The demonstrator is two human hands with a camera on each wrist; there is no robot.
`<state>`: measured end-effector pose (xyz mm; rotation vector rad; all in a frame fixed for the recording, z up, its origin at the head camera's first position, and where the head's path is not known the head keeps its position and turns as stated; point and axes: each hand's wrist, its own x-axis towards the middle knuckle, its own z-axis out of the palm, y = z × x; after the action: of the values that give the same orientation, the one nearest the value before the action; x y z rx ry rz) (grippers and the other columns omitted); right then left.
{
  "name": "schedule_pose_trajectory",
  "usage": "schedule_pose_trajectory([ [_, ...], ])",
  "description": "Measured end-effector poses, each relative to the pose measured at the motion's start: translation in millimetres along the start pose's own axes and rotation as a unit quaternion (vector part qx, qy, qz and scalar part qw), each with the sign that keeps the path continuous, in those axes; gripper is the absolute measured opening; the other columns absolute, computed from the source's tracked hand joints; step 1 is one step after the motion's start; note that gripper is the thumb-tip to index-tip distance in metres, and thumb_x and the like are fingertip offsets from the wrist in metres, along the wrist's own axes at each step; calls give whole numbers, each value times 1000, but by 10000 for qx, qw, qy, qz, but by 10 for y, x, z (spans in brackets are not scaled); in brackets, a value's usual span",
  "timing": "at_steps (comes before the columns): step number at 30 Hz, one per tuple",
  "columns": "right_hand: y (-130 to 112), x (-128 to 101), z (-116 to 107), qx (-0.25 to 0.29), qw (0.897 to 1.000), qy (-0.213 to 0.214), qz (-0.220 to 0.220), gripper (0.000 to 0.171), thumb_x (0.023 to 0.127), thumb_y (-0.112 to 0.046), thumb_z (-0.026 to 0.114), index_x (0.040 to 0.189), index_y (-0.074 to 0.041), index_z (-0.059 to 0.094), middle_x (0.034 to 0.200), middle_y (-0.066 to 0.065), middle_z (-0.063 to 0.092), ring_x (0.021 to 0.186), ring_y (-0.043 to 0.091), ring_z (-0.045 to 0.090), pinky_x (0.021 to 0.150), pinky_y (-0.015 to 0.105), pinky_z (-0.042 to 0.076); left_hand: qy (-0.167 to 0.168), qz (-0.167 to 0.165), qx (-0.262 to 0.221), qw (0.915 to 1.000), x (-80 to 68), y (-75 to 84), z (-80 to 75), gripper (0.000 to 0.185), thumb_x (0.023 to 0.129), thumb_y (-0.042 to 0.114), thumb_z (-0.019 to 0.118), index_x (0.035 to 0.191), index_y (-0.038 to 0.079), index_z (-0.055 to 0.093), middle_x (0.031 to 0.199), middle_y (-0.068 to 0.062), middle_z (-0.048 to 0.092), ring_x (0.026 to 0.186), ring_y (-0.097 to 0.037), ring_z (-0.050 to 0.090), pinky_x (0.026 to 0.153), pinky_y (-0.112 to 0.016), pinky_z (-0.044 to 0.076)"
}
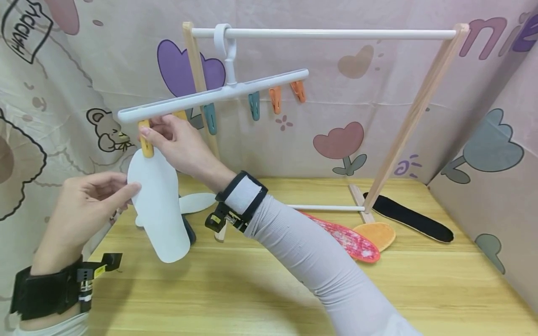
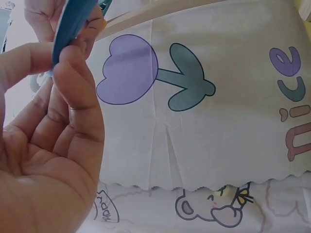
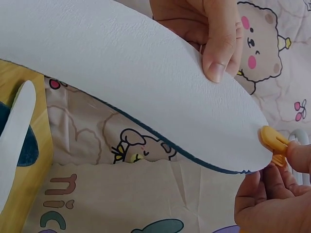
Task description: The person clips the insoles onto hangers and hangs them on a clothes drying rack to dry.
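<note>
A white insole (image 1: 161, 214) with a dark blue underside hangs upright, its top end at a yellow clip (image 1: 146, 142) on the white hanger bar (image 1: 210, 95). My right hand (image 1: 148, 133) pinches that yellow clip (image 3: 273, 141), fingertips (image 3: 296, 155) pressed on it. My left hand (image 1: 126, 189) pinches the insole's left edge between thumb and fingers. In the right wrist view the left thumb (image 3: 218, 53) lies on the white insole (image 3: 121, 73). The left wrist view shows my left hand (image 2: 65, 48) gripping the insole's blue edge (image 2: 70, 22).
The hanger hangs from the white rod (image 1: 336, 33) of a wooden rack (image 1: 414, 116) and carries teal and orange clips (image 1: 275, 99). A second white insole (image 1: 196, 202), a red patterned one (image 1: 349, 239), an orange one (image 1: 378, 233) and a black one (image 1: 409, 218) lie on the wooden table (image 1: 260, 284).
</note>
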<state>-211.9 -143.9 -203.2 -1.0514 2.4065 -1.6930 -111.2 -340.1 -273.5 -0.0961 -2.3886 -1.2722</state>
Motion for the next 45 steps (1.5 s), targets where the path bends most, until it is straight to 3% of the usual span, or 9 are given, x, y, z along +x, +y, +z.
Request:
schedule_pose_trajectory([
  [11, -3, -18, 1, -7, 10000, -82, -47, 33, 113, -29, 58, 141, -12, 64, 129, 0, 74, 117, 4, 69, 89, 12, 52, 91, 169, -14, 9998, 6, -9, 10, 11, 97, 11, 80, 101, 22, 79, 71, 16, 74, 56, -6, 63, 46, -24, 46],
  [22, -23, -25, 18, 44, 10000, -56, 2, 36, 112, -32, 59, 142, -12, 64, 135, 0, 75, 123, 4, 69, 95, 12, 52, 193, 45, -52, 9998, 3, -3, 9, 8, 98, 13, 80, 106, 11, 80, 73, 14, 75, 61, -6, 66, 53, -22, 50],
  [28, 0, -36, 16, 100, 9999, -9, -57, 35, 112, -31, 60, 141, -11, 64, 132, 1, 75, 122, 4, 70, 95, 12, 52, 46, 53, -161, 9998, 18, -24, 11, 7, 98, 13, 80, 104, 17, 80, 75, 14, 77, 61, -5, 67, 48, -24, 47],
  [32, 24, -46, 2, 177, 9998, -3, -51, 37, 112, -32, 60, 142, -11, 64, 133, 1, 75, 123, 4, 69, 96, 12, 52, -40, -38, -104, 9999, 21, -25, 22, 6, 99, 17, 80, 105, 15, 79, 77, 14, 78, 59, -8, 67, 44, -27, 46],
  [38, 60, -65, -28, 292, 9996, -42, 9, 40, 112, -31, 60, 145, -9, 63, 138, 3, 74, 127, 6, 69, 101, 14, 53, -94, -57, 166, 9998, 23, -22, 40, 15, 100, 23, 79, 108, 10, 78, 78, 18, 77, 61, -8, 66, 45, -29, 44],
  [45, 124, -91, -56, 275, 9996, -112, 17, 44, 112, -28, 59, 151, -7, 59, 145, 5, 71, 132, 9, 68, 104, 15, 53, -255, 58, 222, 9994, 43, -64, 41, 11, 101, 22, 78, 107, 13, 78, 79, 19, 77, 65, -4, 65, 48, -31, 39],
])
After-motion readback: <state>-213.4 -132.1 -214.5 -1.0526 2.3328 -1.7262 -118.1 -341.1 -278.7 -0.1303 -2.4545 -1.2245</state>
